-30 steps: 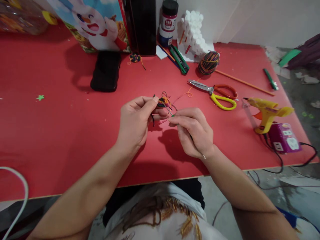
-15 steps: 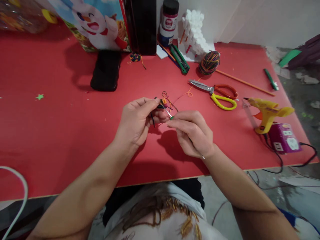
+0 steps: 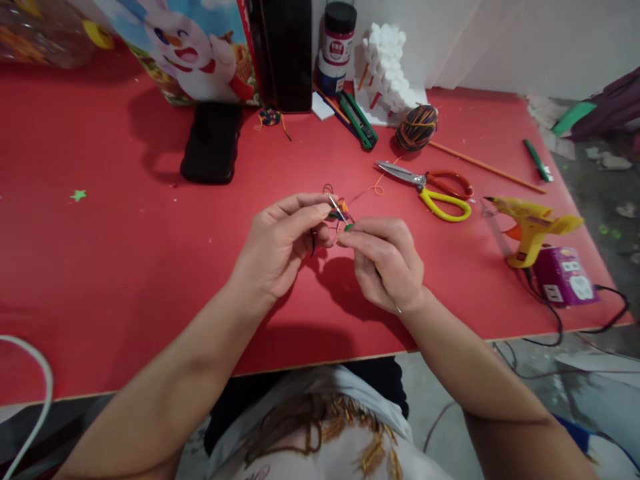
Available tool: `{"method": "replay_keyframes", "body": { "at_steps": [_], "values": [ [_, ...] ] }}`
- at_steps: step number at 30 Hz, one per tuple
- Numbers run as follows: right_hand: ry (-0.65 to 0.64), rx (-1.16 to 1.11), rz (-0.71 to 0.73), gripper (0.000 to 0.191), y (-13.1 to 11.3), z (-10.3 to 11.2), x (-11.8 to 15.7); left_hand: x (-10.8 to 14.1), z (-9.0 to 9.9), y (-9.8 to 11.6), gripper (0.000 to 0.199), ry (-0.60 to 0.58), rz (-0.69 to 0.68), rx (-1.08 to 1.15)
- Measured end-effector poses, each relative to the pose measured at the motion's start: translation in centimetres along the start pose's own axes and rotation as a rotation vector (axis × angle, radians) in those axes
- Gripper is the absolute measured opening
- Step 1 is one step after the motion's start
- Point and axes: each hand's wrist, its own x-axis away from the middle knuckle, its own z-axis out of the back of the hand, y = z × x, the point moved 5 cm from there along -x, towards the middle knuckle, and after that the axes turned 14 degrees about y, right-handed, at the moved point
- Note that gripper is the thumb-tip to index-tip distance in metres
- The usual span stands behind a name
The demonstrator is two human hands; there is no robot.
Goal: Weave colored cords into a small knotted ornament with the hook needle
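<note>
My left hand (image 3: 277,243) pinches a small piece of multicoloured crochet (image 3: 343,207) between thumb and fingers, and dark yarn ends dangle from it. My right hand (image 3: 387,260) is closed around a crochet hook (image 3: 349,227) with a green part on its handle. Its thin metal shaft slants up to the left across the piece, near my left fingertips. Whether the tip is inside a stitch I cannot tell. A loose orange strand runs from the work toward a ball of variegated yarn (image 3: 417,127) at the back.
Right of my hands lie scissors (image 3: 425,187) with red and yellow handles. Beyond them are a yellow glue gun (image 3: 535,227) and a purple box (image 3: 567,277) with cables. A black phone (image 3: 213,143), a green cutter (image 3: 359,120) and a paint jar (image 3: 339,47) are toward the back.
My left hand has moved slightly right with the crochet piece. The hook's shaft has swung steeper, and its upper end now shows in front of the work near my left fingertips.
</note>
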Motion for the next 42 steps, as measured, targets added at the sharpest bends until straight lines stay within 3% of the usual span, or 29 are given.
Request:
{"method": "replay_keyframes", "body": {
  "at_steps": [13,16,20,24,30,36,42],
  "values": [
    [-0.011,-0.017,0.014,0.038,-0.1,0.1,-0.2,0.3,-0.1,-0.3,0.021,-0.006,-0.207,-0.052],
    [-0.026,-0.012,0.002,0.042,-0.3,0.1,-0.1,0.4,-0.4,-0.6,0.031,-0.065,-0.109,0.014],
    [-0.018,-0.001,-0.017,0.047,-0.4,0.3,-0.1,0.6,-0.9,-1.1,0.023,-0.135,0.071,0.071],
    [-0.076,0.031,-0.053,0.058,0.0,0.0,0.0,0.4,-0.8,-1.1,0.009,-0.131,0.031,0.08],
    [-0.234,-0.066,-0.323,0.087,0.9,-0.7,0.8,0.3,-0.6,-0.8,0.015,-0.12,-0.038,0.011],
    [-0.237,-0.076,-0.429,0.086,1.6,-0.9,1.4,-0.1,-0.4,-0.6,0.01,-0.045,-0.043,-0.033],
    [-0.178,-0.055,-0.46,0.061,1.2,-0.5,0.9,-0.4,-0.4,-1.2,0.013,-0.04,0.103,0.015]
  ]
}}
